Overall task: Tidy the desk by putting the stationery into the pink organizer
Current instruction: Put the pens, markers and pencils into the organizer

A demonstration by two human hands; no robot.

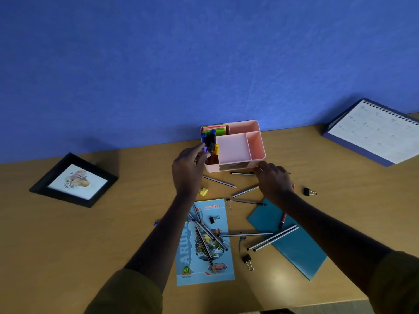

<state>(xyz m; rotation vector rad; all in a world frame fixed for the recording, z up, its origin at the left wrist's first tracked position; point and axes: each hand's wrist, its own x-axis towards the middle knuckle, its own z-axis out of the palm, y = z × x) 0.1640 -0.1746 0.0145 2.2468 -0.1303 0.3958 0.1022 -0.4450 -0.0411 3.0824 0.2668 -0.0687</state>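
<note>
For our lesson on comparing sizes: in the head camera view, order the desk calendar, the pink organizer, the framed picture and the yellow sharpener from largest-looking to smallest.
1. Desk calendar, though cut off by the frame edge.
2. Framed picture.
3. Pink organizer; it sits farther back than the framed picture, so these two are close and unsure.
4. Yellow sharpener, clearly smallest.

calendar (376, 130) cropped at right — print illegible

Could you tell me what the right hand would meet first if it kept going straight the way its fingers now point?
The right hand points up and left toward the pink organizer. Its fingertips seem already at the front wall's lower right corner, so it would probably meet that wall first, though depth is unclear.
</note>
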